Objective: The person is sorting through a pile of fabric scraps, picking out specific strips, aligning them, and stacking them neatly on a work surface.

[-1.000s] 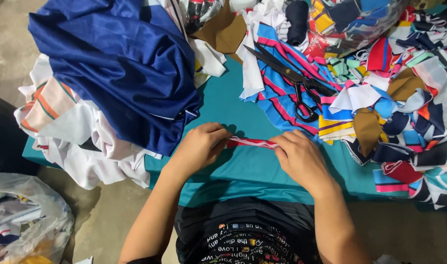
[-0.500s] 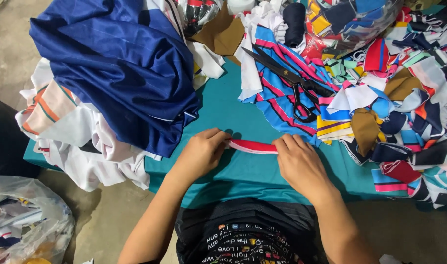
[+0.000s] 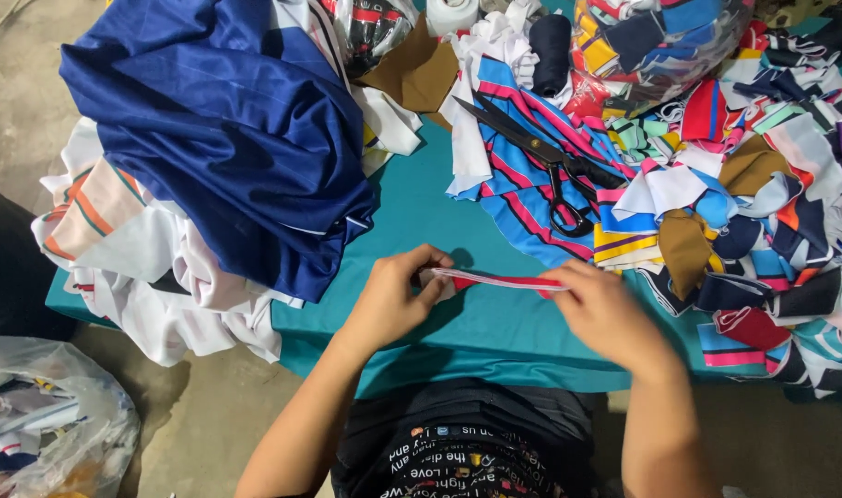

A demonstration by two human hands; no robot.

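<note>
My left hand (image 3: 395, 297) and my right hand (image 3: 603, 312) each pinch one end of a narrow red and white fabric strip (image 3: 499, 279). The strip is stretched level between them, just above the teal table cover (image 3: 481, 323) near its front edge. Black scissors (image 3: 550, 161) lie shut on a blue, pink and white striped cloth (image 3: 513, 175) beyond my hands, apart from both.
A big dark blue garment (image 3: 227, 138) lies over white clothes (image 3: 163, 286) on the left. A heap of several coloured fabric scraps (image 3: 762, 203) fills the right side. A black thread spool (image 3: 552, 51) stands at the back. A plastic bag (image 3: 43, 424) sits on the floor, lower left.
Both hands have lifted slightly and moved apart, pulling the strip out longer and flatter between them. The scissors and fabric piles have not moved.
</note>
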